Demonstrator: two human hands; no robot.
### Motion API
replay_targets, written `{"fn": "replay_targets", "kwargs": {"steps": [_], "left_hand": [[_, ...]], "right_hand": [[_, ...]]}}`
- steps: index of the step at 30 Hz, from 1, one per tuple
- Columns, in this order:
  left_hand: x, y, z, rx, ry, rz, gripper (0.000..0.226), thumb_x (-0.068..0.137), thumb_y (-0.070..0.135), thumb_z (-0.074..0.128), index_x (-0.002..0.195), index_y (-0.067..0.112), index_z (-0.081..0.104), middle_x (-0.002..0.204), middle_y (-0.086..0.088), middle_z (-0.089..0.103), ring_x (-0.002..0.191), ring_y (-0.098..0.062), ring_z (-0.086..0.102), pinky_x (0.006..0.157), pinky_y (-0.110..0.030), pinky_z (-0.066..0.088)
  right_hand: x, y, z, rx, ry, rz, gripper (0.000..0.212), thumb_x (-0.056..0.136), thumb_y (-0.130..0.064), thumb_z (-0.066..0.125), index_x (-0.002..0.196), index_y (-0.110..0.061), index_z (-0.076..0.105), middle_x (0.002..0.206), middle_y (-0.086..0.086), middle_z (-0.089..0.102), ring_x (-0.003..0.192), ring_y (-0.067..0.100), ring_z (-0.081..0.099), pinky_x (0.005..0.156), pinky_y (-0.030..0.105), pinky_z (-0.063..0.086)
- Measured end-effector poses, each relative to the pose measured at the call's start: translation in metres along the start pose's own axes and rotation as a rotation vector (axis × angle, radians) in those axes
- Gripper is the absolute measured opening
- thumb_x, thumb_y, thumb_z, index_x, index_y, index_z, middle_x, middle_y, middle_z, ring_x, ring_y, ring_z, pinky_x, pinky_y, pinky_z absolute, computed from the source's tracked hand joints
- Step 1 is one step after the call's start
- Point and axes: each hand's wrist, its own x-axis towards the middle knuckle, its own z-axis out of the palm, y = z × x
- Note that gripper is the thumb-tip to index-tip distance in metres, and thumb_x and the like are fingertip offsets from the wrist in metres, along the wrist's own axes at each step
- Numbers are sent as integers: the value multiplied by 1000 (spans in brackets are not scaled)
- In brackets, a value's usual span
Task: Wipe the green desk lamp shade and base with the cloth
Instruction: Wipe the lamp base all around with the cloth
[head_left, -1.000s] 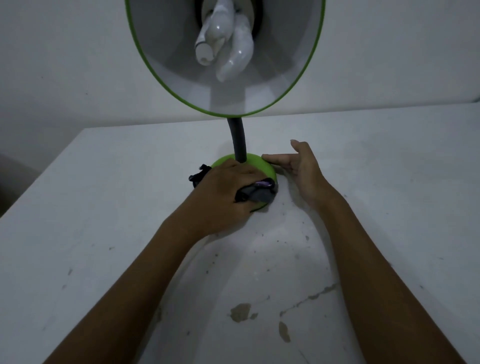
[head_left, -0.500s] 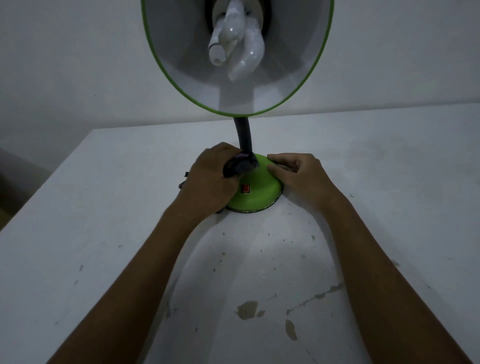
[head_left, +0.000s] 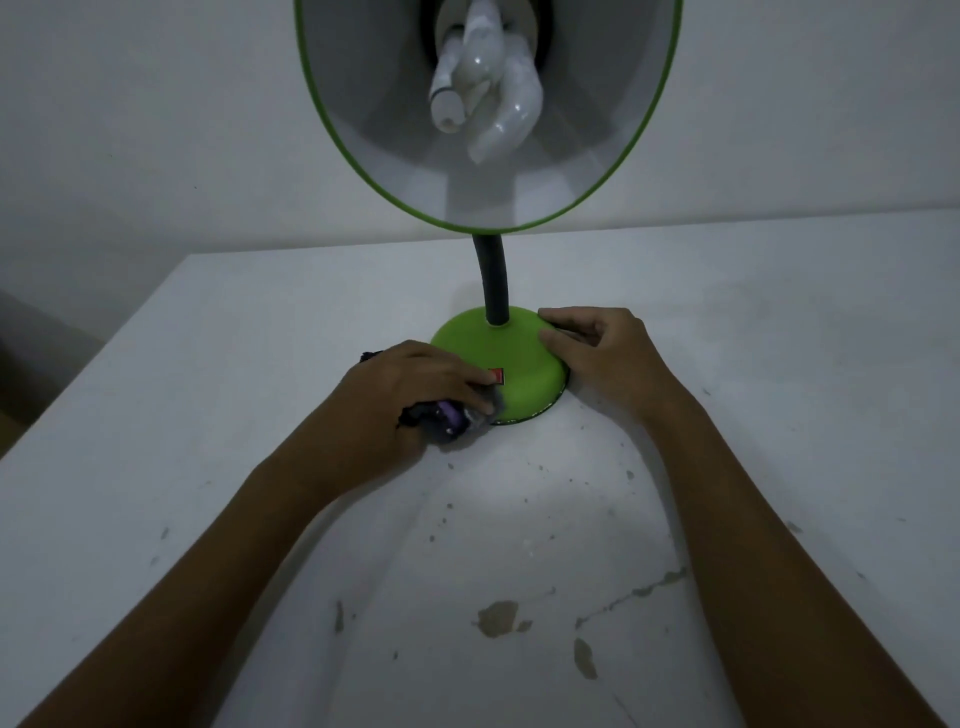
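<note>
The green desk lamp stands mid-table. Its round green base (head_left: 511, 364) carries a small red switch (head_left: 497, 376) and a black neck (head_left: 494, 280). The green-rimmed shade (head_left: 613, 171) tilts toward me at the top, showing a white spiral bulb (head_left: 483, 98). My left hand (head_left: 400, 400) grips a bunched dark cloth (head_left: 447, 418) with a purple patch and presses it on the base's front-left edge. My right hand (head_left: 608, 358) holds the base's right side, fingers curled over its rim.
The white table (head_left: 519, 545) is scuffed, with chipped paint spots near me. A pale wall (head_left: 156, 130) rises just behind the lamp. The table's left edge drops off to a dark floor area (head_left: 31, 384).
My left hand slid the cloth from beside the neck down to the base's front-left edge. The right hand stayed on the base's right side. The view shifted closer.
</note>
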Motion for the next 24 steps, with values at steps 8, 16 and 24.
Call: {"fn": "replay_targets", "kwargs": {"steps": [8,16,24], "left_hand": [[11,19,-1,172,115,73,26,82,8,65,103,19,76,121,-4,68,108,-23,58,94,-23,44],[15,-1,2,420,-149,371,39,81,-1,74,113,21,72,131,-6,62,115,-31,57,82,-44,54],[2,-23,-15,437,-162,393,29,81,4,70,108,14,75,127,-10,65,122,-31,54,100,-40,49]], "right_hand": [[-1,-1,1,3,10,6,31,88,-22,71,118,-18,72,113,-7,73,102,-5,67,95,19,53],[-1,-2,1,-10,-6,1,30,91,-19,69,120,-16,71,114,-6,72,100,-5,66,89,11,51],[0,-3,0,-28,-31,-6,31,92,-18,67,123,-16,69,115,-6,71,103,-5,64,90,10,49]]}}
